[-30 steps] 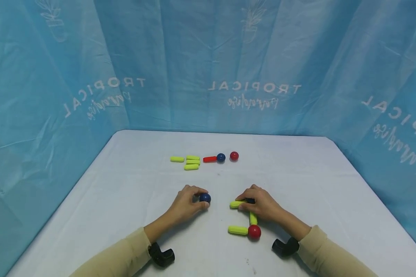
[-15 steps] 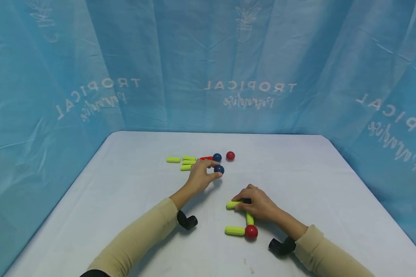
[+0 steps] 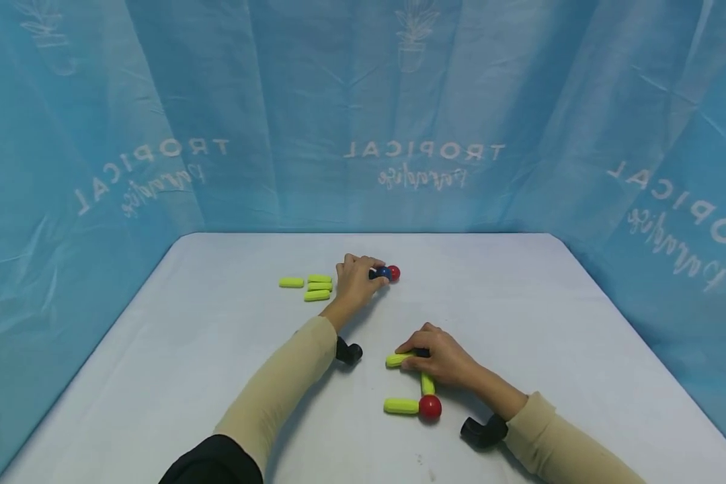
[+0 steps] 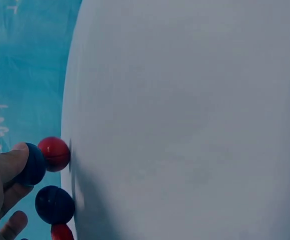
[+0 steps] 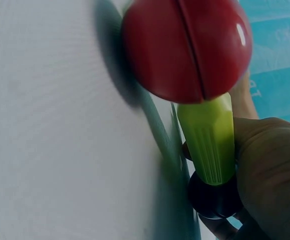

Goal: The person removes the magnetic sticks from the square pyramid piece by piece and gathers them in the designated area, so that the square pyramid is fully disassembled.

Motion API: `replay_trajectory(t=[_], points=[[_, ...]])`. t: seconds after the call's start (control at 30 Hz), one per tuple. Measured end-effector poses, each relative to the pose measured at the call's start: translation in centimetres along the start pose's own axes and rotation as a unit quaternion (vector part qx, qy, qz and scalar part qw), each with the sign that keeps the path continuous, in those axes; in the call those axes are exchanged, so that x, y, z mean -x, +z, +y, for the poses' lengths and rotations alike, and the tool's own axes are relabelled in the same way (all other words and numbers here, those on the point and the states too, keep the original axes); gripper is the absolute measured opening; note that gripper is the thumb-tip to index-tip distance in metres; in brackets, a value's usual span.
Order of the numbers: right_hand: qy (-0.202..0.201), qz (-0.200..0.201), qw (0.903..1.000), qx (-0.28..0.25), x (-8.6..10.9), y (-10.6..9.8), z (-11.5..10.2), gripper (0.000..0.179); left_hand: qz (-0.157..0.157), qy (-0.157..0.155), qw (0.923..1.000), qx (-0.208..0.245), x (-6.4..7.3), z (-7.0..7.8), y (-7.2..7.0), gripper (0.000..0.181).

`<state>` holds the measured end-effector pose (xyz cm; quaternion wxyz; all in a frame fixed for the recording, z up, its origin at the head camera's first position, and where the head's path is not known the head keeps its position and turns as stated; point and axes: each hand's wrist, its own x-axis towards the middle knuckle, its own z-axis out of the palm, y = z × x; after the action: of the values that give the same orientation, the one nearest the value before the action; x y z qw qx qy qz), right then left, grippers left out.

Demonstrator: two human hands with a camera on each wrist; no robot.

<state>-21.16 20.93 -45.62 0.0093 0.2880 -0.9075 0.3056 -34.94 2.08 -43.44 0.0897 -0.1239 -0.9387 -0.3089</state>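
Note:
At the far part of the table my left hand (image 3: 353, 279) pinches a dark blue ball (image 4: 32, 165) between thumb and fingers. That ball is right beside a red ball (image 4: 55, 153). Close by in the left wrist view is another blue ball (image 4: 55, 205) with a red stick (image 4: 62, 232) at it; the hand mostly hides this stick in the head view. My right hand (image 3: 441, 356) grips a dark blue ball (image 5: 214, 197) at the corner of a joined piece. From it one yellow-green stick (image 3: 399, 360) points left, and another yellow-green stick (image 5: 209, 140) leads to a red ball (image 3: 430, 408).
A further yellow-green stick (image 3: 401, 406) extends left from the near red ball. Several loose yellow-green sticks (image 3: 318, 286) lie left of my left hand. The white table (image 3: 218, 349) is backed by a blue curtain (image 3: 314, 134). Black wrist mounts (image 3: 482, 431) sit at both sleeves.
My left hand has carried its blue ball away from me and to the right, up to the far red ball. My right hand stays at the corner of the joined piece.

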Motion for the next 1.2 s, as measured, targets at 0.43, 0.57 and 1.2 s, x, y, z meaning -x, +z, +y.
replay_trajectory(t=[0.43,0.57,1.2], points=[[-0.007,0.002,1.0000,-0.006,0.0,-0.1,0.0,0.021,-0.047,-0.012,0.9985,-0.027,-2.1,-1.0,0.6,0.037],[-0.012,0.002,0.9999,-0.011,0.0,-0.2,0.0,0.021,-0.053,-0.013,0.9980,-0.031,-2.3,-1.1,0.6,0.038],[-0.001,-0.003,1.0000,-0.004,0.1,-0.1,0.0,0.021,-0.028,0.002,0.9996,0.002,-1.3,-1.0,-1.6,0.038]])
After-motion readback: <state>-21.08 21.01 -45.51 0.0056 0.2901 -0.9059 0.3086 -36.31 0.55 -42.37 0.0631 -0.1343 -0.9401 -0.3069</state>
